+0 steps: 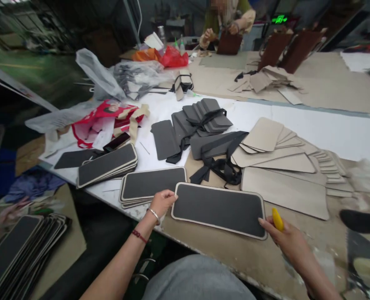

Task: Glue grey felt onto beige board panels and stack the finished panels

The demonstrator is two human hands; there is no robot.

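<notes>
**Both hands at the ends of a dark panel on the table**

I see a long, flat, dark grey rectangular panel with rounded corners and a pale cream border (219, 209) lying flat between my two hands. My left hand (161, 203) rests at the panel's left end, fingertips curled loosely and touching its corner edge; it pinches nothing. My right hand (286, 237) meets the panel's right lower corner, fingers lying against that edge, and is closed around a small yellow tool (278, 219) that pokes up just beside the corner.

Just beyond my left hand sits a low stack of matching dark panels with pale borders (152, 185), and further out to the left another slanted stack of the same panels (107, 165). Beyond the held panel, a tangle of black fabric straps (220, 166) lies on the worn, pale work table (228, 250). Past my right hand, beige cardboard shapes (281, 166) fan out in overlapping layers. Well away across the table, another person's hands (208, 36) hold a brown piece.
</notes>
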